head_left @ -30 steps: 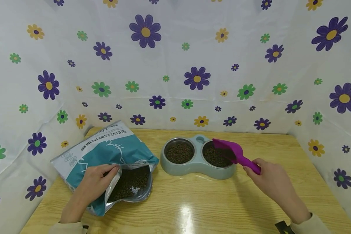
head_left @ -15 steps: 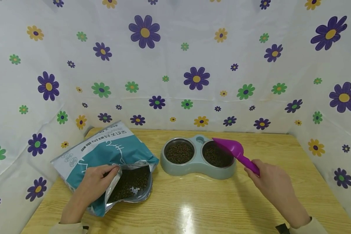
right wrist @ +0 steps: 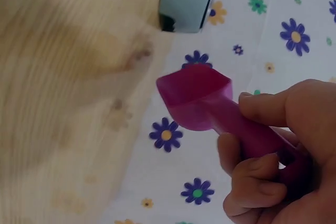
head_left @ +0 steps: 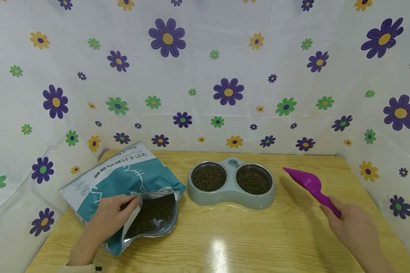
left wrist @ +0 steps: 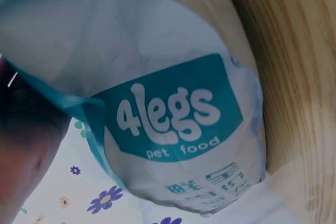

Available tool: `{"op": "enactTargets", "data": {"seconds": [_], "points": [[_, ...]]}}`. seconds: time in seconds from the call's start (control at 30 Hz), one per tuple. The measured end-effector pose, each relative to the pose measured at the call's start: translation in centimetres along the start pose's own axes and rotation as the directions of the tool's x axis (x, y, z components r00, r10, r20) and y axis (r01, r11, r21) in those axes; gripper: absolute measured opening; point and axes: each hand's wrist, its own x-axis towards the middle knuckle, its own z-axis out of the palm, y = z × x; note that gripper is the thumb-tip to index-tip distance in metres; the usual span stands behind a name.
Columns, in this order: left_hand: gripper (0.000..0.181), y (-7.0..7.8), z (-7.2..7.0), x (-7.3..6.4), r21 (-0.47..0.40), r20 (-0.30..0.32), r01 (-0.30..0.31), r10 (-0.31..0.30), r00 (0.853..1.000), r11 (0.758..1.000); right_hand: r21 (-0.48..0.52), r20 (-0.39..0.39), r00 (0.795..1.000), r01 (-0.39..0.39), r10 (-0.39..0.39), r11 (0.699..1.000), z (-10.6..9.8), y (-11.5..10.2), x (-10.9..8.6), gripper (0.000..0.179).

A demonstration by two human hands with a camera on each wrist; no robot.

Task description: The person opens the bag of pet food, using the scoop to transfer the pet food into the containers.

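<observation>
My left hand (head_left: 111, 216) pinches the edge of an open pet food bag (head_left: 123, 170), which lies on its side with brown kibble (head_left: 153, 216) showing in its mouth. Its "4Legs pet food" label (left wrist: 173, 111) fills much of the left wrist view. A magenta scoop (head_left: 307, 182) is gripped by its handle in my right hand (head_left: 353, 227), over the table right of the bowls. In the right wrist view the scoop's hollow (right wrist: 194, 90) looks bare, with fingers curled round the handle. A pale blue double bowl stand (head_left: 230, 193) carries two metal bowls, both holding kibble.
The wooden table (head_left: 253, 235) bears the bag on the left and the bowl stand in the middle. White cloth (head_left: 191, 64) printed with flowers walls in the back and both sides.
My right hand has drawn the scoop from over the right bowl to the right, away from the stand. My left hand keeps its pinch on the bag's edge.
</observation>
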Motion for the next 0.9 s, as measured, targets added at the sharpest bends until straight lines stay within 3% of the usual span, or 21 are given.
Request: {"op": "enactTargets", "data": {"seconds": [0.13, 0.3, 0.43, 0.6, 0.9], "points": [[0.022, 0.3, -0.2, -0.2, 0.0, 0.012, 0.004, -0.004, 1.0, 1.0, -0.033, 0.101, 0.994, -0.046, 0.05, 0.998, -0.3, 1.7, -0.5, 0.043], [0.029, 0.7, -0.7, -0.8, 0.024, 0.03, 0.004, -0.005, 1.0, 1.0, -0.062, 0.087, 0.996, -0.018, 0.023, 0.998, -0.1, 2.7, -0.9, 0.037], [0.03, 1.1, -0.9, -1.9, 0.047, 0.011, -0.009, 0.009, 1.0, 0.999, -0.098, 0.145, 0.989, -0.005, 0.019, 0.995, 0.2, 2.4, -0.9, 0.036], [0.038, 1.7, -1.3, -3.8, 0.113, 0.015, -0.008, 0.006, 1.0, 0.994, -0.103, 0.246, 0.968, -0.012, 0.037, 0.995, 0.6, 1.9, -1.0, 0.036], [0.067, 1.6, -0.4, -7.4, 0.241, 0.023, -0.088, 0.085, 0.996, 0.966, -0.132, 0.406, 0.907, -0.061, 0.11, 0.989, 1.7, 1.8, -1.5, 0.03]]}}
